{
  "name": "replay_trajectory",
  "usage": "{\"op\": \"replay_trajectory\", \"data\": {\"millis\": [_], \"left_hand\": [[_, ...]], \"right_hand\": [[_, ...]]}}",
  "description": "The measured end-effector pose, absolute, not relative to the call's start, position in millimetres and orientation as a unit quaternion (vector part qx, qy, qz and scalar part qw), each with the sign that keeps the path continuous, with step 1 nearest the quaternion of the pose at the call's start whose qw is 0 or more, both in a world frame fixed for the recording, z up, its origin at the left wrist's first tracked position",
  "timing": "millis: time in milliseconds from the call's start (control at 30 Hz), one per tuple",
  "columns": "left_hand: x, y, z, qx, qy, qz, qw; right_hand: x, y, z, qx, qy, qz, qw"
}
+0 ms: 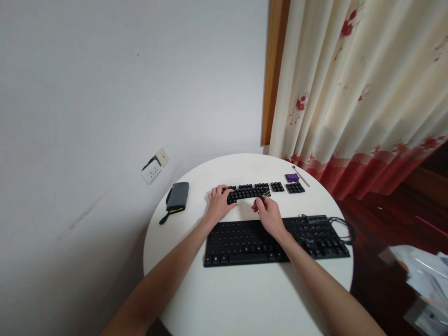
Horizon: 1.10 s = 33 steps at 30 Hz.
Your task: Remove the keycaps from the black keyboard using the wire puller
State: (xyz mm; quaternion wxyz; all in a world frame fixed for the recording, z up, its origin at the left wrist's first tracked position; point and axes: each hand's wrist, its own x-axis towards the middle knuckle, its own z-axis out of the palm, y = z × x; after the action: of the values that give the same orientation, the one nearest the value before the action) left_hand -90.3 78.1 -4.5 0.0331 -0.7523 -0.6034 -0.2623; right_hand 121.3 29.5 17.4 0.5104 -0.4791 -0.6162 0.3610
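Nearest the camera, two bare forearms (pixel 168 275) reach in from the bottom edge over a round white counter (pixel 259 291). Under the right forearm lies a long black keyboard (pixel 238 240); much of its left part is stripped to small stubs, while the space bar and keys beside it are in place. Its coiled cable (pixel 346 229) sits at the right end. Beyond the keyboard, toward the wall, black keycaps (pixel 250 192) lie in rows, with smaller groups to the right. The left hand (pixel 219 203) rests against the left end of these keycaps, its grip wide, thumb apart from the fingers. The right hand (pixel 270 215) hovers between the keycaps and the keyboard, its grip narrow around a small tool (pixel 262 198) with a dark handle and thin pale prongs, whose tips point at the keycaps. Farther right are a folded purple cloth (pixel 291 178) and, just beside it, a slim pale stick (pixel 302 177) with a dark end. At the far left lies a grey pouch (pixel 178 195) with a strap. A socket (pixel 151 171) is on the pale wall, and a cream curtain (pixel 325 93) with red flowers hangs at right.
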Motion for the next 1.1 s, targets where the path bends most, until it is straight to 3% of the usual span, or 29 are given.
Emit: {"op": "replay_trajectory", "data": {"millis": [500,733,833,933,1100], "left_hand": [[-90,78,-5,-0.746,-0.619,-0.241,0.048],[-93,75,0,-0.749,-0.606,-0.267,0.026],[-93,65,11,-0.798,-0.532,-0.280,-0.043],[-88,49,20,-0.860,-0.411,-0.242,-0.179],[-78,34,19,-0.885,-0.334,-0.163,-0.280]], "right_hand": [[121,31,16,-0.468,-0.634,0.370,0.492],[128,26,24,-0.396,-0.699,0.410,0.432],[132,19,30,-0.331,-0.764,0.429,0.349],[134,12,35,-0.297,-0.800,0.442,0.278],[134,8,37,-0.271,-0.795,0.488,0.236]]}}
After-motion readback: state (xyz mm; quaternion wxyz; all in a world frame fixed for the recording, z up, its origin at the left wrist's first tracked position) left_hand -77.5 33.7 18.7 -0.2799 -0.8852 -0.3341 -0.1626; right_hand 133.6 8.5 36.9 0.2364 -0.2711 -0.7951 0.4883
